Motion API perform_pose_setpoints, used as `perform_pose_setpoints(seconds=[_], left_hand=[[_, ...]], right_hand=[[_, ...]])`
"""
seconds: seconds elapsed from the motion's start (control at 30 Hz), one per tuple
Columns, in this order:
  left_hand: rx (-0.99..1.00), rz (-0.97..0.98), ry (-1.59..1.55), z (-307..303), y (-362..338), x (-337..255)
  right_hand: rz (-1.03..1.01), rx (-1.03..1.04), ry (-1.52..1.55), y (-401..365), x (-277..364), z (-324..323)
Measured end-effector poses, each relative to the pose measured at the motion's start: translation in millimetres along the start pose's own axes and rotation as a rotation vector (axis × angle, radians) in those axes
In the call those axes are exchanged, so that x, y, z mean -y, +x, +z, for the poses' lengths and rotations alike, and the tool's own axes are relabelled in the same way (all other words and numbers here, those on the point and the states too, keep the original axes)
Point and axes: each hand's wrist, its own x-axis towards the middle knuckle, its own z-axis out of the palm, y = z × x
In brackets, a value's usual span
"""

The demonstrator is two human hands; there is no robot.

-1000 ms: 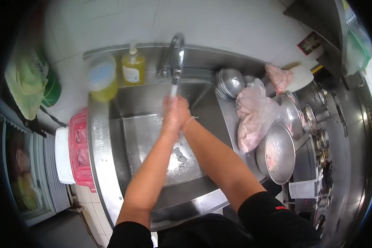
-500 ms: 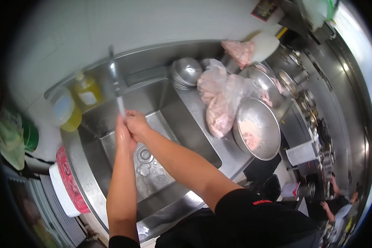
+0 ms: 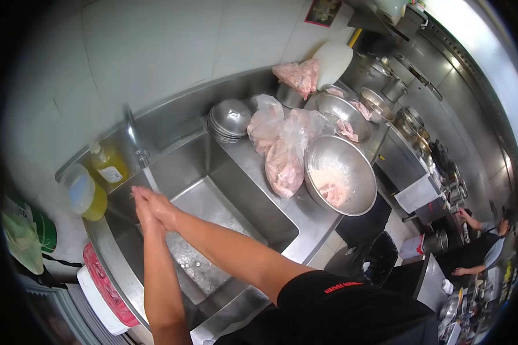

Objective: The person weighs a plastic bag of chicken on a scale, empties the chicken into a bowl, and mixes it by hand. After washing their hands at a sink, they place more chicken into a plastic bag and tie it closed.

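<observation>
My left hand and my right hand are pressed palm against palm over the left side of a steel sink. Their fingers are stretched out and lie flat together, with nothing visible held between them. Just beyond the fingertips, a stream of water runs from the faucet. Wet skin shows on both hands. A pump bottle of yellow liquid and a tub of yellow liquid stand on the rim nearby.
Right of the basin are stacked metal bowls, plastic bags of raw meat and a large bowl with pale liquid and meat. More raw meat sits behind. A co-worker stands at far right. A red-and-white container is at lower left.
The view has shifted. My hands have moved out of the direct water stream to its near-left side, still together, the fingers now straighter. Water keeps running.
</observation>
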Motion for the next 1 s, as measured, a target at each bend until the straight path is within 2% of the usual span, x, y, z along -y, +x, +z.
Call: perform_pose_setpoints(seconds=[0.07,0.17,0.2,0.27,0.3,0.33,0.4,0.43,0.5,0.53,0.6,0.63,0.83,0.9,0.97,1.0], left_hand=[[0.019,0.127,0.013,24.3,-38.0,12.0],[0.057,0.065,0.139,-26.2,25.3,15.8],[-0.154,0.046,0.105,0.0,4.7,-6.2],[0.012,0.077,0.092,-7.4,10.2,16.7],[0.092,0.084,0.094,-10.4,8.8,27.0],[0.064,0.049,0.130,10.6,-20.9,32.8],[0.006,-0.007,0.552,-14.9,-13.1,59.4],[-0.026,-0.031,0.764,-25.4,-10.1,69.5],[0.032,-0.032,0.956,-21.5,-11.9,77.3],[0.062,-0.035,1.053,-15.2,-13.2,81.3],[0.192,0.143,1.100,21.3,-30.5,96.3],[0.262,0.238,1.118,44.9,-37.6,103.8],[0.544,0.326,1.275,176.8,-67.0,137.7],[0.564,0.383,1.367,207.9,-72.3,148.6],[0.558,0.469,1.453,233.8,-74.4,159.4],[0.540,0.474,1.428,242.4,-71.4,166.2]], right_hand=[[-0.033,-0.002,-0.066,19.4,-0.7,-5.3],[-0.004,0.025,-0.035,-0.1,-1.8,-3.5],[-0.001,0.039,-0.029,-4.8,-4.5,-5.1],[-0.058,0.095,-0.121,-3.9,-2.0,-22.7],[-0.127,0.133,-0.239,2.6,-0.8,-38.4],[-0.209,0.169,-0.398,5.3,4.5,-57.1],[-0.436,0.251,-0.918,7.0,21.6,-106.5],[-0.483,0.282,-1.197,2.7,37.0,-133.4],[-0.432,0.237,-1.075,-33.2,80.6,-174.8],[-0.557,0.201,-1.023,-40.2,88.4,-196.8],[-0.797,0.123,-0.905,-53.2,96.6,-237.2],[-0.791,0.101,-0.919,-64.1,104.8,-254.8],[-0.775,-0.090,-1.142,-115.7,131.0,-385.6],[-0.530,-0.192,-1.273,-133.4,142.5,-439.7],[-0.545,-0.290,-1.428,-141.7,139.9,-509.4],[-0.437,-0.422,-1.549,-154.1,144.4,-531.6]])
